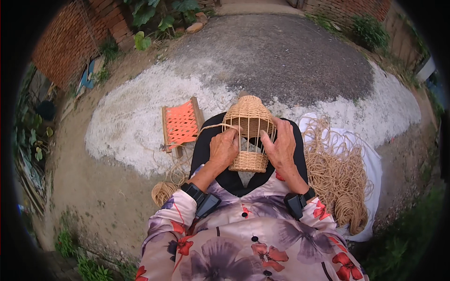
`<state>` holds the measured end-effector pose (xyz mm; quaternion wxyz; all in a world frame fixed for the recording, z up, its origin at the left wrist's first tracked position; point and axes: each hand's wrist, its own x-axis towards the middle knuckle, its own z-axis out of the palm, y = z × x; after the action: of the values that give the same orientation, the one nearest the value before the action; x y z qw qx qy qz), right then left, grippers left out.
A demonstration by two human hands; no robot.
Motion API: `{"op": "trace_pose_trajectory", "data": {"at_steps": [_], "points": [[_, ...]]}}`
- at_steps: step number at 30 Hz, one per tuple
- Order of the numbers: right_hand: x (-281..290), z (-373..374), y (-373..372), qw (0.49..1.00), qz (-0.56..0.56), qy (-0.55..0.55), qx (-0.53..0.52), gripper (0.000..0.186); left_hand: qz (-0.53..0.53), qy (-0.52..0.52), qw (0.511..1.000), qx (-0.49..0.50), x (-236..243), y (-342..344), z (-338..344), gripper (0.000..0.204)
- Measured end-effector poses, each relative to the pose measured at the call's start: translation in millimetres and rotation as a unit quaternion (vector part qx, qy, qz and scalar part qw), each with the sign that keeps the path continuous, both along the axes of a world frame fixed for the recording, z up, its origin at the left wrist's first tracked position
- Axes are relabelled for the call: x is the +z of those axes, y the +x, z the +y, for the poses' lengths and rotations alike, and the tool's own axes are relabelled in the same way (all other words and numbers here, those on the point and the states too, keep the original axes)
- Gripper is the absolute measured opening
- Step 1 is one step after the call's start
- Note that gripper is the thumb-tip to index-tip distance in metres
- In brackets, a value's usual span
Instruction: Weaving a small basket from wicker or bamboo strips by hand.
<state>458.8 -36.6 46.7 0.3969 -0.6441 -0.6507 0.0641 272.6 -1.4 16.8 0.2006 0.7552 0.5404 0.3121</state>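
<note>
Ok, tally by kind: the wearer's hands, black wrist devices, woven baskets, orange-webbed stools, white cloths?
Hands: 2 (left hand, right hand)
Black wrist devices: 2 (left device, right device)
Woven basket: 1
Orange-webbed stool: 1
White cloth: 1
Total: 7

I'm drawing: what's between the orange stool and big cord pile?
In the head view: black trouser legs, left hand, woven basket and right hand.

From my remote station I observe an outdoor yard in daylight: red-brick walls [68, 49] stand along the far edge, leafy plants [165, 13] grow near them, and the ground shows bare earth [98, 201], whitish grit [124, 114] and a dark grey patch [300, 61].
</note>
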Motion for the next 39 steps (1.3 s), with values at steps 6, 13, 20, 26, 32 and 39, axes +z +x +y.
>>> {"op": "trace_pose_trajectory", "data": {"at_steps": [6, 13, 20, 26, 32, 39], "points": [[9, 3, -20, 0.996, -0.033, -0.077, 0.004, 0.059, -0.221, -0.146, 0.963, 0.052, 11, -3, -8, 0.029], [-14, 14, -3, 0.995, 0.064, -0.073, -0.011, 0.054, -0.068, -0.055, 0.995, 0.049, -6, -54, -24, 0.016], [-28, 18, 21, 0.980, 0.161, -0.112, 0.015, 0.049, -0.226, -0.288, 0.929, 0.055, 28, -72, -17, 0.019], [-30, 16, 20, 0.972, 0.194, -0.129, 0.015, 0.047, -0.395, -0.376, 0.835, -0.072, 31, -43, 12, 0.020], [-38, 17, 22, 0.973, 0.199, -0.117, 0.023, 0.042, 0.010, -0.022, 1.000, 0.015, 4, -16, 12, 0.023], [-44, 14, 33, 0.984, 0.148, -0.097, -0.015, 0.034, -0.261, -0.211, 0.942, -0.024, 27, -15, 8, 0.017]]}}
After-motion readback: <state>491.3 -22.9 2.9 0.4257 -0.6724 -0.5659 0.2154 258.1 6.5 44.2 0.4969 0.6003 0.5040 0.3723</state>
